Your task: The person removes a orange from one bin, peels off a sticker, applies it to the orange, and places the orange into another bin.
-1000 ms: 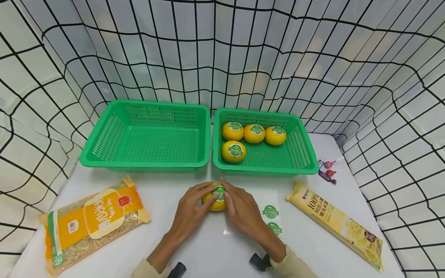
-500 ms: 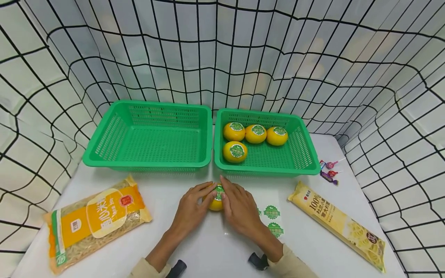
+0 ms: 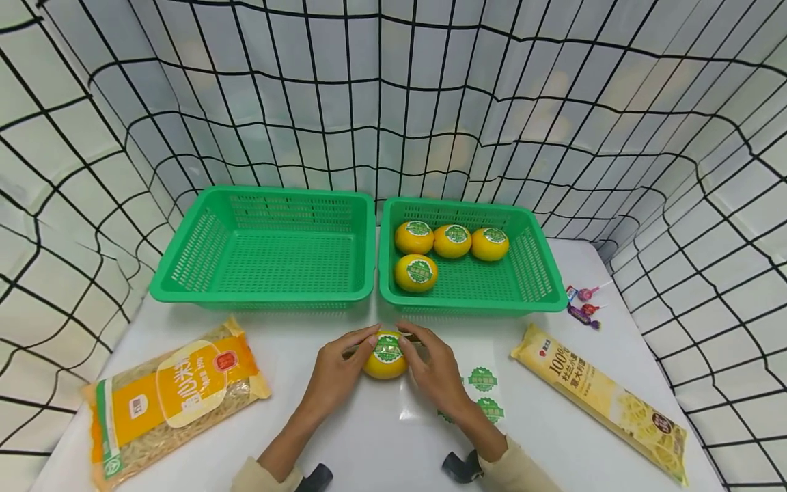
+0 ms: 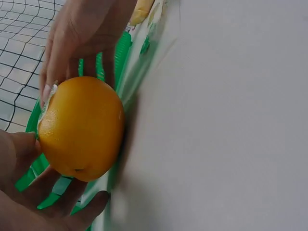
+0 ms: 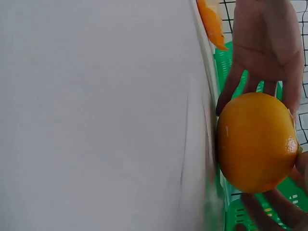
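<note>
An orange [image 3: 385,371] with a green-and-white round sticker [image 3: 389,347] on its top sits on the white table between both hands. My left hand [image 3: 337,372] holds its left side, the thumb at the sticker's edge and the fingers curved round the far side. From the other side my right hand [image 3: 439,374] holds the fruit the same way, its thumb at the sticker's right edge. In the left wrist view the bare underside of the orange [image 4: 84,130] shows, a sticker edge lifting slightly at its left. Partly under the right hand lies a sheet of green stickers [image 3: 482,379].
A green basket [image 3: 270,298] stands back left. The right-hand green basket [image 3: 473,305] holds several stickered oranges [image 3: 452,241]. A bag of pasta [image 3: 178,403] lies left, a long noodle packet [image 3: 602,403] right, a few candies [image 3: 584,307] beyond. Black netting [image 3: 378,89] surrounds the table.
Both hands have drawn slightly apart, the right hand's flat fingers lifting off the sticker. The thumbs now lie at the sticker's two edges, and more of the orange shows.
</note>
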### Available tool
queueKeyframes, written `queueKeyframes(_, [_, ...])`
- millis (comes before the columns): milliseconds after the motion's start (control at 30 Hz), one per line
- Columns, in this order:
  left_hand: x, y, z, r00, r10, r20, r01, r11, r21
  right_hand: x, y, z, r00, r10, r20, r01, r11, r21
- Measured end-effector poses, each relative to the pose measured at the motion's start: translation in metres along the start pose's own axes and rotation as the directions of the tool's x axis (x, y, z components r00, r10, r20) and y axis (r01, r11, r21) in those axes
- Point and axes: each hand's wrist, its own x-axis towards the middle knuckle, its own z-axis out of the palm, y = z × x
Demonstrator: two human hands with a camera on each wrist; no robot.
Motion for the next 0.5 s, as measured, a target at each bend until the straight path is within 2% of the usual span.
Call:
queueKeyframes(67, [0.001, 0.000, -0.001, 0.998, -0.057, -0.016, 0.056, 0.997, -0.048, -0.001, 0.001, 0.000, 0.999, -0.043, -0.021, 0.044, 0.999, 0.021])
queueKeyframes(133, [0.002, -0.001, -0.001, 0.997, -0.071, -0.025, 0.070, 0.996, -0.051, -0.002, 0.002, 0.000, 0.996, -0.082, -0.023, 0.083, 0.995, 0.053])
queueKeyframes(200, [0.003, -0.001, -0.001, 0.996, -0.086, -0.024, 0.085, 0.995, -0.049, -0.002, 0.004, -0.002, 0.996, -0.084, 0.005, 0.083, 0.990, 0.114])
queueKeyframes(267, [0.003, -0.002, -0.002, 0.994, -0.109, -0.010, 0.108, 0.992, -0.072, -0.001, 0.006, -0.004, 0.998, -0.032, 0.056, 0.021, 0.984, 0.177])
queueKeyframes(333, [0.003, -0.003, -0.003, 0.990, -0.138, 0.024, 0.140, 0.984, -0.110, 0.001, 0.008, -0.008, 0.991, 0.059, 0.122, -0.086, 0.968, 0.234])
queueKeyframes(433, [0.004, -0.004, -0.005, 0.982, -0.169, 0.083, 0.180, 0.970, -0.162, 0.005, 0.008, -0.015, 0.954, 0.196, 0.228, -0.260, 0.917, 0.303])
queueKeyframes(500, [0.004, -0.004, -0.007, 0.980, -0.169, 0.109, 0.185, 0.968, -0.169, 0.008, 0.007, -0.020, 0.927, 0.247, 0.284, -0.333, 0.889, 0.314])
